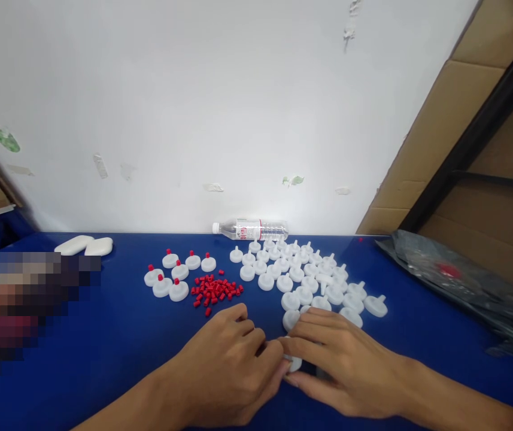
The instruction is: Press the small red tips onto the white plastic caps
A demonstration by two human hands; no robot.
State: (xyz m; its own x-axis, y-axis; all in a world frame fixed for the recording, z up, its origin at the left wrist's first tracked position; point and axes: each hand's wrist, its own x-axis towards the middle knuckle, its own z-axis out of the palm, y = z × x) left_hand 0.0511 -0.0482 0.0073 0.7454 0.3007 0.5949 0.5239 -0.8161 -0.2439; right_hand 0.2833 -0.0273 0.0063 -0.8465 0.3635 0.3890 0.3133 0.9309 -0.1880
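My right hand (pixel 343 362) is closed on a white nozzle cap (pixel 295 364), whose disc edge shows between thumb and fingers. My left hand (pixel 233 362) meets it there, fingers curled and pinched against the same cap; whatever they grip is hidden. Just beyond both hands lie many loose white nozzle caps (pixel 284 283), most with the spout upward. A heap of small red caps (pixel 213 291) sits ahead of my left hand. Further left stands a group of white nozzle caps with red tips (pixel 178 291).
A clear plastic bottle (pixel 251 229) lies on its side against the white wall (pixel 238 108). Two white rounded objects (pixel 99 246) rest at the back left of the blue table (pixel 117 335). A grey plastic bag (pixel 454 287) lies at the right, below cardboard (pixel 440 120).
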